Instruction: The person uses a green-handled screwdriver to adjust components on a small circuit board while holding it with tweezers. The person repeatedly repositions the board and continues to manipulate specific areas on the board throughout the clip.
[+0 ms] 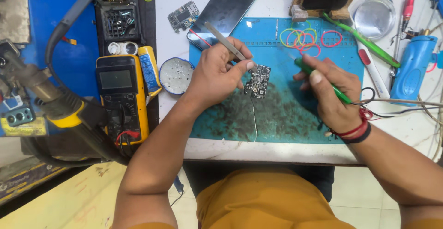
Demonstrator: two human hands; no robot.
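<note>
The left hand [217, 74] pinches metal tweezers [226, 42] over a small circuit board [257, 81] between the hands, while the right hand [333, 90] grips a green soldering iron [323, 79].

The left hand [216, 74] covers the lower end of the tweezers [224, 41], so their grip on the circuit board [258, 80] cannot be judged. The right hand [333, 90] hides most of the green-handled soldering iron [340, 95]; its tip is blurred. The board's components are too small to tell.

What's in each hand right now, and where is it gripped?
Left hand pinches metal tweezers near their tips. Right hand holds a green soldering iron pen-style, mid-handle.
</note>
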